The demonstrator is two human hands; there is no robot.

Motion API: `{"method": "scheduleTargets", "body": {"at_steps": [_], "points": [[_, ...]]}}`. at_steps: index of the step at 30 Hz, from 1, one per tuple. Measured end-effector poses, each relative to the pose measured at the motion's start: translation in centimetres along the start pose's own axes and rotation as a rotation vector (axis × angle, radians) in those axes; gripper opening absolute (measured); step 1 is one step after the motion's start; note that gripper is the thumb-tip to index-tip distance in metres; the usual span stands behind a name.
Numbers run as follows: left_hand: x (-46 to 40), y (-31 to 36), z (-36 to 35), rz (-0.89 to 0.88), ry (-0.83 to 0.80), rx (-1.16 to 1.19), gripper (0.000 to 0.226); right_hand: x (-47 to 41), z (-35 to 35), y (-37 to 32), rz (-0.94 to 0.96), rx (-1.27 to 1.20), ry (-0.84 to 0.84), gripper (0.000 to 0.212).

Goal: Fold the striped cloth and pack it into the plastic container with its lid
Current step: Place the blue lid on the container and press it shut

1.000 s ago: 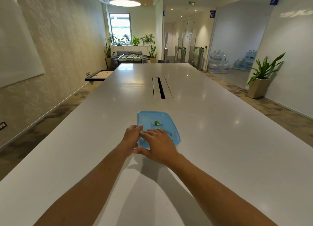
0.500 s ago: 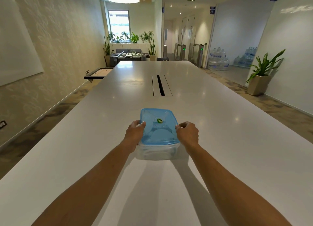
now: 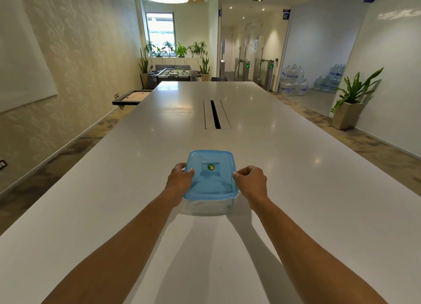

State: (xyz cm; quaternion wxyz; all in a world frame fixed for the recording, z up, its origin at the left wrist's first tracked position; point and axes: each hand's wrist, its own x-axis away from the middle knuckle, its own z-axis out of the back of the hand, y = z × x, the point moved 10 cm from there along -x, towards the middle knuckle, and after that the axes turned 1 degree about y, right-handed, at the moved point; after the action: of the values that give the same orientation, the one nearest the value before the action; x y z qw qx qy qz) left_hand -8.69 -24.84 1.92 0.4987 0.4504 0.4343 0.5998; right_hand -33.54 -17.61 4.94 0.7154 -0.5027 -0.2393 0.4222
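Moved: hands off lid top to container sides, right hand now right | plastic container (image 3: pixel 208 204): clear thin-walled box, near-centre of table (image 3: pixel 296 189); likely light, slick, flexible; grip at opposite rim edges | lid (image 3: pixel 210 175): translucent blue, rounded, seated on top | left hand (image 3: pixel 179 179), right hand (image 3: pixel 250 182): apart, clamped on lid edges | striped cloth: cannot tell, not visible.

Both forearms bare, no sleeves, left hand (image 3: pixel 180 180) and right hand (image 3: pixel 251 183) ungloved.

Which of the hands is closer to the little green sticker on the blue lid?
Left, slightly. The left hand grips the blue lid's left edge beside the green sticker; the right hand grips the right edge, a bit farther off.
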Motion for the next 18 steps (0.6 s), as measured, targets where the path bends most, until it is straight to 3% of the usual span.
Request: {"method": "scheduleTargets", "body": {"at_steps": [3, 18], "points": [[0.0, 0.1, 0.1, -0.014, 0.032, -0.017, 0.043, 0.0, -0.3, 0.1, 0.004, 0.012, -0.016, 0.008], [-0.6, 0.3, 0.3, -0.014, 0.104, -0.163, 0.030, -0.5, -2.7, -0.4, 0.027, 0.142, -0.231, 0.048]]}}
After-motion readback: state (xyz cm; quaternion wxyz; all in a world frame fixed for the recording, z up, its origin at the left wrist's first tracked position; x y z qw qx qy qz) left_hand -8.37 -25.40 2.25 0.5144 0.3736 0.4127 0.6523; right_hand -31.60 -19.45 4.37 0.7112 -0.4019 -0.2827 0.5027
